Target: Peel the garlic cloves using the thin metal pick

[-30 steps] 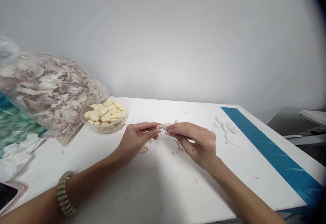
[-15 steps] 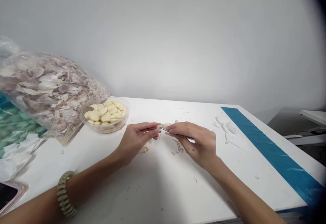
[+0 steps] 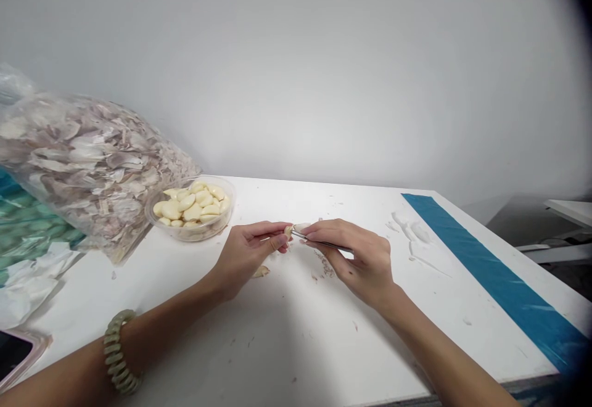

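My left hand (image 3: pixel 247 253) pinches a small garlic clove (image 3: pixel 288 231) between thumb and fingers over the middle of the white table (image 3: pixel 296 333). My right hand (image 3: pixel 358 256) is closed on a thin metal tool (image 3: pixel 324 245), whose tip meets the clove. A clear plastic bowl (image 3: pixel 190 208) of peeled garlic cloves stands just left of my left hand. Bits of skin (image 3: pixel 261 271) lie on the table under the hands.
A big clear bag of garlic skins (image 3: pixel 87 160) lies at the left, behind the bowl. White crumpled paper (image 3: pixel 28 277) and a phone's corner (image 3: pixel 18 351) sit at the far left. A blue strip (image 3: pixel 504 290) runs along the table's right side, with skin scraps (image 3: pixel 411 234) beside it.
My right hand has shifted very slightly up and left against the clove. Everything else is as it was.
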`<action>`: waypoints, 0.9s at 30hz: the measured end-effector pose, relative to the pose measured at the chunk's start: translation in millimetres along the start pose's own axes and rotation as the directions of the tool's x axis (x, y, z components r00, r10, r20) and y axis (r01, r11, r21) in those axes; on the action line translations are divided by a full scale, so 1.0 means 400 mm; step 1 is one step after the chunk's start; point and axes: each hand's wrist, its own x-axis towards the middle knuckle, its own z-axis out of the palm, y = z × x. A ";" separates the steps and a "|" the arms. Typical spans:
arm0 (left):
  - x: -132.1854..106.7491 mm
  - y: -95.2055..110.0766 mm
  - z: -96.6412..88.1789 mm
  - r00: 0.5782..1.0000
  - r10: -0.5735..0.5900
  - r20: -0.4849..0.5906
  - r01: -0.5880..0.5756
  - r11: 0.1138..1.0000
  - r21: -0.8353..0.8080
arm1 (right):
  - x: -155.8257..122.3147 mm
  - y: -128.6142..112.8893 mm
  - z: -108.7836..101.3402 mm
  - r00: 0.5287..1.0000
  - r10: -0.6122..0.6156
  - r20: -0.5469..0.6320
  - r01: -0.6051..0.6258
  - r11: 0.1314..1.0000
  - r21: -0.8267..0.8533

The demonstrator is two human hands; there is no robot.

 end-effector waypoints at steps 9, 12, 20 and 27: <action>0.000 0.007 0.004 1.000 0.007 -0.008 -0.007 1.000 0.003 | -0.003 0.002 -0.001 1.000 0.000 0.006 0.000 1.000 0.008; 0.001 0.006 0.004 1.000 0.028 -0.007 -0.028 1.000 0.006 | -0.003 0.004 -0.001 1.000 -0.005 0.009 0.005 1.000 0.013; -0.002 0.006 0.002 1.000 -0.005 -0.007 0.005 1.000 0.011 | -0.003 0.003 -0.001 1.000 -0.027 0.009 0.027 0.999 0.020; -0.002 0.007 0.004 1.000 -0.015 -0.003 0.015 1.000 -0.019 | -0.006 0.007 -0.005 0.999 -0.043 0.005 0.043 0.999 0.024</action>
